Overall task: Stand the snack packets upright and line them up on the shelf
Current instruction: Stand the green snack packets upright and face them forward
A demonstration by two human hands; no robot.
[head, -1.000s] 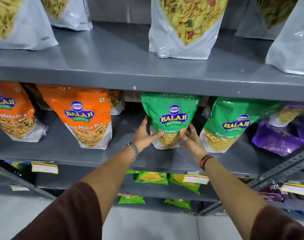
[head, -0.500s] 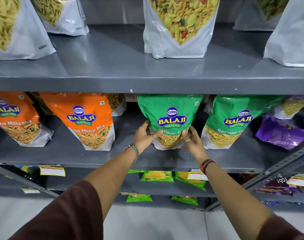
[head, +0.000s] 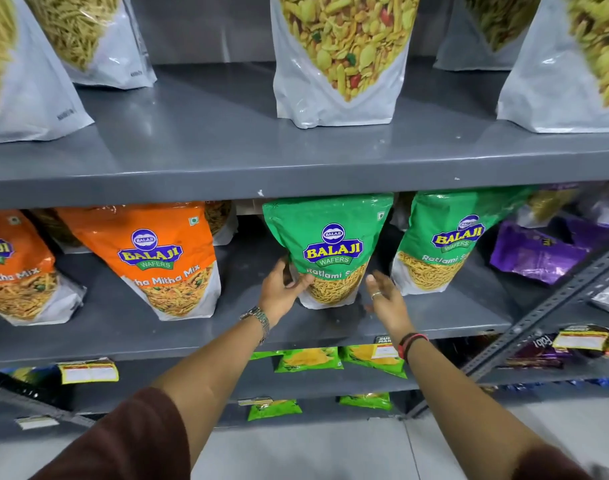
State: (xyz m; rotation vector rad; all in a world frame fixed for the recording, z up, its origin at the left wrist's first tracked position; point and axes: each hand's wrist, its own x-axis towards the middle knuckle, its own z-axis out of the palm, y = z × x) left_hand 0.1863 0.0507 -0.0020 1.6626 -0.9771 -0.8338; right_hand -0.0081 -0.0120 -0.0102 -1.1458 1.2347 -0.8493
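A green Balaji packet (head: 331,230) stands upright on the grey middle shelf (head: 227,336), its top just under the shelf above. My left hand (head: 282,289) grips its lower left corner, thumb on the front and fingers behind. My right hand (head: 386,296) hovers just off its lower right corner, fingers spread and holding nothing. A second green packet (head: 445,237) stands to the right, leaning left. An orange Balaji packet (head: 150,251) leans on the left, with another orange one (head: 12,268) at the frame's left edge.
Purple packets (head: 535,254) lie flat at the middle shelf's right end. White pouches (head: 334,64) stand on the top shelf (head: 227,150). A slanted perforated metal brace (head: 552,306) crosses at the right. Small green packets (head: 310,358) lie on the lower shelves.
My right hand has come off the green packet and moved slightly right. The left hand keeps its grip, and the packet stands straighter.
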